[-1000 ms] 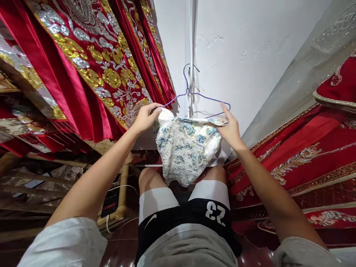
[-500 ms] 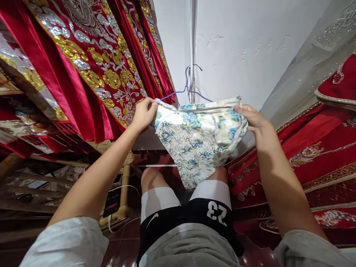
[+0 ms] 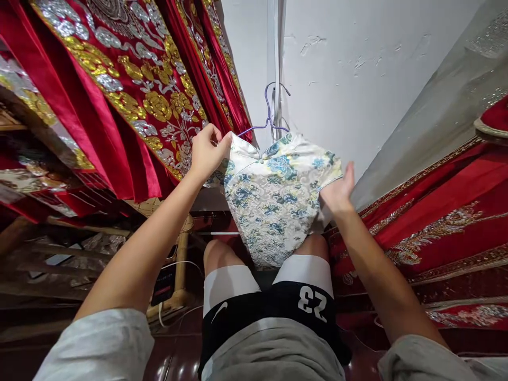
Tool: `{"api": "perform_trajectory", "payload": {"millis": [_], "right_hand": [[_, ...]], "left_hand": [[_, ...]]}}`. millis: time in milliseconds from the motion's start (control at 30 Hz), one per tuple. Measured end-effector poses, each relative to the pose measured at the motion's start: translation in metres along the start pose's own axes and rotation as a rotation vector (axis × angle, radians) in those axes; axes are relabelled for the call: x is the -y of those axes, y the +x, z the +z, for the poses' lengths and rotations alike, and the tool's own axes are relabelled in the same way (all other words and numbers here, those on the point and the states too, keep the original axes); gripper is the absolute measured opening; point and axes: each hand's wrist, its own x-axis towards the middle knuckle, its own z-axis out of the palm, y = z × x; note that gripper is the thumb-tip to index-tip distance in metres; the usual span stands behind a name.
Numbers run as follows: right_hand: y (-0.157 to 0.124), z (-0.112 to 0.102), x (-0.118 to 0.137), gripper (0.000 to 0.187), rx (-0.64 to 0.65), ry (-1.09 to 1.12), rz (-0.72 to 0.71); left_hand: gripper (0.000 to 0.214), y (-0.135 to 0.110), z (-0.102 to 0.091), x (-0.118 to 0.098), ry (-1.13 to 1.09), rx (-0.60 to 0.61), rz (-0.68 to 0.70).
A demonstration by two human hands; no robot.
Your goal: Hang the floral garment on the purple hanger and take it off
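A small white garment with blue and yellow flowers (image 3: 273, 196) hangs on a purple wire hanger (image 3: 270, 114) in front of a white wall. My left hand (image 3: 206, 153) is closed on the garment's left shoulder edge, close to the red embroidered cloth. My right hand (image 3: 337, 193) rests against the garment's right side near its sleeve, fingers bent on the fabric. The hanger's arms are hidden under the garment; only its hook and neck show.
Red garments with gold and silver embroidery (image 3: 130, 90) hang at the left. More red embroidered cloth (image 3: 432, 222) lies at the right. A bamboo stool with a phone and white cable (image 3: 170, 286) stands low at the left. My knees (image 3: 222, 254) are below the garment.
The garment went up over the hanger and now covers its arms, collar at the top. My right hand dropped from the top edge to the right side. My left hand stayed.
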Motion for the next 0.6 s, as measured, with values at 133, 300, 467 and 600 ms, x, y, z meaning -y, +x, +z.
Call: {"api": "perform_trajectory", "payload": {"millis": [133,300,467,600], "right_hand": [[0.032,0.014,0.047,0.074,0.129,-0.062,-0.088],[0.007,0.061,0.081,0.070,0.347,-0.169,-0.113],[-0.056,0.073,0.082,0.069,1.003,-0.424,0.069],[-0.072,0.061,0.077,0.057,1.055,-0.866,-0.031]], "left_hand": [[0.026,0.000,0.001,-0.011,-0.012,0.044,0.011],[0.022,0.005,0.006,-0.015,-0.027,0.050,0.003],[0.041,-0.005,0.013,-0.003,-0.132,-0.030,-0.159],[0.054,-0.024,0.029,-0.011,-0.435,-0.067,-0.318]]}}
